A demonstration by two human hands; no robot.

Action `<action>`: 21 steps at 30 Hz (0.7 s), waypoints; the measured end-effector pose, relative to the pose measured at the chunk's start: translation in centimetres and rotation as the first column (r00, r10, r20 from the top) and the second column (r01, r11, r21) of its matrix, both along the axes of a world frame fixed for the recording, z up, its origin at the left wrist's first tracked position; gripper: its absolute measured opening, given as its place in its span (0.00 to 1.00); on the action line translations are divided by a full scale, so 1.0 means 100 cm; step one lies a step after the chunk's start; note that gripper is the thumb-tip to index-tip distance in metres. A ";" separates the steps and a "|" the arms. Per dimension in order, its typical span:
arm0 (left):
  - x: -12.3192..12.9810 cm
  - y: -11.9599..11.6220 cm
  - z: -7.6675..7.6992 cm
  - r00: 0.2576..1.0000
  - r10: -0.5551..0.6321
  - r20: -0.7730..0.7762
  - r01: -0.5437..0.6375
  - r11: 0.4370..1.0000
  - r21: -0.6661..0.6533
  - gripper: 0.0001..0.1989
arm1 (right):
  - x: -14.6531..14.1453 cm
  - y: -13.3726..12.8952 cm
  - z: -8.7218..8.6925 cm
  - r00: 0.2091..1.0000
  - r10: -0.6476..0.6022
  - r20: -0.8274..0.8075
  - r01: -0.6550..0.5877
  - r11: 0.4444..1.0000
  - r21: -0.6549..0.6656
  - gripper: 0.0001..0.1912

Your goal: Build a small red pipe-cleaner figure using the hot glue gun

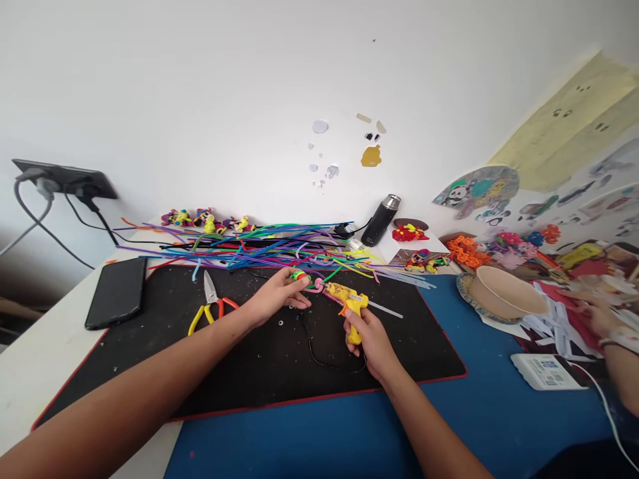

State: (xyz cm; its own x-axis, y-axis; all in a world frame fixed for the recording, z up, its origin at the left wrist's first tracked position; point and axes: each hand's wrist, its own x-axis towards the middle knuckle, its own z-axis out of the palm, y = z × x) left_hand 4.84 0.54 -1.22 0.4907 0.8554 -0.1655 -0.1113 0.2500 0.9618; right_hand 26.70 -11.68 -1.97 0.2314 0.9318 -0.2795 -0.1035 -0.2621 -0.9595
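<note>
My right hand is wrapped round the handle of a yellow hot glue gun with an orange trigger, and a clear glue stick juts from its back. The gun's nozzle points left at a small pipe-cleaner figure in green, red and pink. That figure is pinched in the fingertips of my left hand. Whether the nozzle touches the pink part I cannot tell. On the mat below, near my left fingers, lies a small googly eye.
Scissors and a phone lie left. Colourful pipe cleaners spread behind the black mat. A black thermos leans at the back. At right are a bowl, a power bank and another person's hand.
</note>
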 end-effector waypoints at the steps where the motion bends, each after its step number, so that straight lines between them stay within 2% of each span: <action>1: 0.003 0.001 -0.002 1.000 -0.006 -0.004 0.006 1.000 -0.006 0.31 | 0.000 -0.001 0.000 1.000 0.000 -0.004 0.000 1.000 0.008 0.26; 6: 0.009 0.001 -0.008 1.000 0.004 -0.010 -0.004 1.000 -0.008 0.31 | 0.001 -0.002 -0.001 0.999 -0.007 -0.042 0.008 1.000 0.030 0.26; 10: 0.002 0.010 -0.002 0.996 0.089 0.003 -0.089 0.995 0.044 0.30 | 0.006 -0.004 -0.005 0.989 -0.042 -0.142 0.051 0.997 0.059 0.27; 15: -0.025 0.022 0.027 0.975 0.220 0.007 -0.219 0.967 0.132 0.29 | 0.017 -0.009 -0.009 0.942 -0.128 -0.310 0.170 0.979 0.114 0.25; 17: -0.036 0.024 0.043 0.961 0.276 0.000 -0.268 0.933 0.240 0.29 | 0.019 -0.010 -0.010 0.931 -0.139 -0.337 0.184 0.977 0.108 0.24; 19: -0.047 0.025 0.056 0.938 0.345 0.015 -0.328 0.876 0.353 0.30 | 0.019 -0.011 -0.009 0.933 -0.134 -0.334 0.176 0.979 0.100 0.24; 21: -0.058 0.030 0.063 0.928 0.372 -0.021 -0.328 0.841 0.430 0.29 | 0.018 -0.011 -0.008 0.942 -0.121 -0.314 0.160 0.982 0.099 0.24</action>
